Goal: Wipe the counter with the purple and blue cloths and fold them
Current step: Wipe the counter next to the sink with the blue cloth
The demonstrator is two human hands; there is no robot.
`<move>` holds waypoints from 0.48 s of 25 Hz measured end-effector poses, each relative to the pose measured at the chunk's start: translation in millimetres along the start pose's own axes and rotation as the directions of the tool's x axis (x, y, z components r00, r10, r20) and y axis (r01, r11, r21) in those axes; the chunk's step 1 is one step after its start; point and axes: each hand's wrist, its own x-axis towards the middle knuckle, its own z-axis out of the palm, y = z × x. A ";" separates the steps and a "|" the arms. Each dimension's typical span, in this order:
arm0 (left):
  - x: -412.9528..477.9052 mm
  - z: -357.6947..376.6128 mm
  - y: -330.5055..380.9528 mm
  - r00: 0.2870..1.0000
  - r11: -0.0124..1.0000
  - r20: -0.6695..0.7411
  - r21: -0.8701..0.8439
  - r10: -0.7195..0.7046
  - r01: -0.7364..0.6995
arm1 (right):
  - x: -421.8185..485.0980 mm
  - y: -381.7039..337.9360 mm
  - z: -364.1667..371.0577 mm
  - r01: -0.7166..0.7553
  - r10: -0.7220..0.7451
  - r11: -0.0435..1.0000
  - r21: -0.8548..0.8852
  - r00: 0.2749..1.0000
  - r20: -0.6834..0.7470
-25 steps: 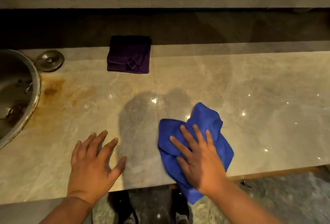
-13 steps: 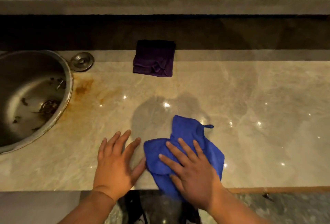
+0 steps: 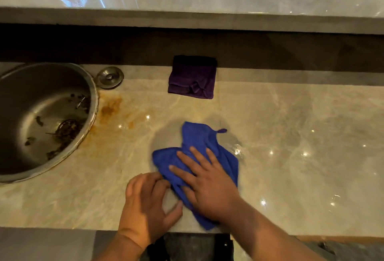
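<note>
Blue cloth (image 3: 194, 152) crumpled, fuzzy microfiber, hang loop at right corner; near front edge of glossy beige marble table (image 3: 291, 136). Right hand (image 3: 209, 186) flat on it, fingers (image 3: 182, 175) splayed, no grip. Left hand (image 3: 147, 202) fingers curled, pinching cloth's left edge. Purple cloth (image 3: 192, 79) folded square at rear. Round steel sink (image 3: 41, 119) left, rust stain beside it.

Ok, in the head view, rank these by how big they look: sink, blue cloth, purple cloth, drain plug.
1. Sink, partly cut off at the left edge
2. Blue cloth, bunched and partly under the right hand; also nearer the camera
3. Purple cloth, folded, farther back
4. Drain plug
</note>
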 end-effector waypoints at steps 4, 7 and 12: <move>-0.4 2.9 1.0 0.994 0.998 -0.097 -0.028 0.047 -0.050 | 44.4 50.1 -14.8 -0.314 0.310 0.948 -0.044 0.946 -0.093; 1.1 5.6 -4.3 0.991 0.996 -0.134 -0.093 0.007 -0.019 | 79.1 -9.1 1.3 -0.213 0.214 0.977 0.022 0.976 -0.036; -8.4 1.2 -10.2 0.985 0.955 -0.081 -0.243 0.155 -0.170 | 12.3 -48.2 8.9 -0.009 0.000 0.974 0.227 0.999 0.037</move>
